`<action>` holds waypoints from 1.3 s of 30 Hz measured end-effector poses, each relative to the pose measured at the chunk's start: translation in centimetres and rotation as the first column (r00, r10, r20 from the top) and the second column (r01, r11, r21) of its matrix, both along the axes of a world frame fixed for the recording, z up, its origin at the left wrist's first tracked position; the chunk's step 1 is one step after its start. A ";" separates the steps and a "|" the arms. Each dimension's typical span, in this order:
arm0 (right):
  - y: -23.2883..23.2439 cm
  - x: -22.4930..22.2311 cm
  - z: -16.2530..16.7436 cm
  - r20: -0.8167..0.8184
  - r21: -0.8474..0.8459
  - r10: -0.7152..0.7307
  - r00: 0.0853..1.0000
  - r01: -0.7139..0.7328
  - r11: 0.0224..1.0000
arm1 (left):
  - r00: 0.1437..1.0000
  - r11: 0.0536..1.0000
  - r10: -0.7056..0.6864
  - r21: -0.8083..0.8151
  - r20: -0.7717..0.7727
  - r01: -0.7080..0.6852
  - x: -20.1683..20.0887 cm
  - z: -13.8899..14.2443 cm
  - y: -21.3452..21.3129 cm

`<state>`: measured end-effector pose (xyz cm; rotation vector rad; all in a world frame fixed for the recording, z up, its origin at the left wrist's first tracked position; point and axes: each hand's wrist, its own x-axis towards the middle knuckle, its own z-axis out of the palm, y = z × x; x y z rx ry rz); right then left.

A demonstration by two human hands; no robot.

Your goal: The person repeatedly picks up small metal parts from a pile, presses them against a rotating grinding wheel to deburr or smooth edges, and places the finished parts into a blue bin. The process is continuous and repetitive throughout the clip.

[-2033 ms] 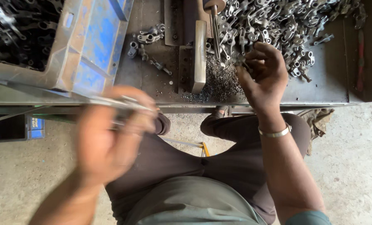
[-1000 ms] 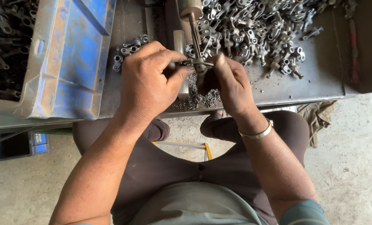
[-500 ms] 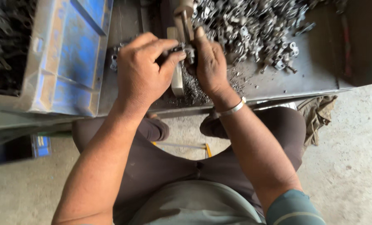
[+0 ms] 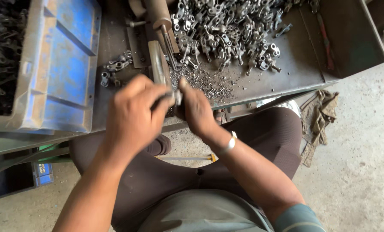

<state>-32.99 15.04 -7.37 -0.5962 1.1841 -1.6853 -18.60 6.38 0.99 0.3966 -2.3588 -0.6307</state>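
Note:
My left hand (image 4: 134,116) and my right hand (image 4: 196,109) meet at the near edge of a dark metal workbench (image 4: 295,68). Between their fingertips they pinch a small grey metal part (image 4: 176,97), mostly hidden by the fingers. Just beyond the hands a metal block fixture (image 4: 159,66) lies on the bench, with a thin pointed tool (image 4: 169,43) hanging from a cylindrical head (image 4: 157,12) above it. Metal shavings (image 4: 205,83) are scattered beside the fixture. A silver bracelet (image 4: 227,145) circles my right wrist.
A big heap of small grey metal parts (image 4: 226,30) covers the bench's far right. A few parts (image 4: 114,71) lie left of the fixture. A blue plastic crate (image 4: 58,64) holding dark parts (image 4: 0,56) stands at the left. A rag (image 4: 319,116) lies on the concrete floor.
Both hands have drawn back from the fixture toward the bench's near edge, still together on the small part. Two seconds ago the left hand was low and apart from the right.

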 end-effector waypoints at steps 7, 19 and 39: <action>4.5 0.7 -0.4 -0.575 0.137 0.192 0.795 -0.137 0.981 | 0.996 0.996 0.021 0.080 0.087 -0.028 4.4 -1.7 2.6; -7.6 -11.9 -0.4 -0.925 -0.247 -0.222 -0.310 0.046 0.968 | 0.878 -0.008 0.188 0.893 -0.440 0.450 6.0 -8.3 1.6; 5.6 -1.9 1.3 -0.812 -0.301 -0.129 0.569 -0.219 0.928 | 0.989 0.910 -0.063 0.399 -0.137 0.113 4.1 -2.7 3.3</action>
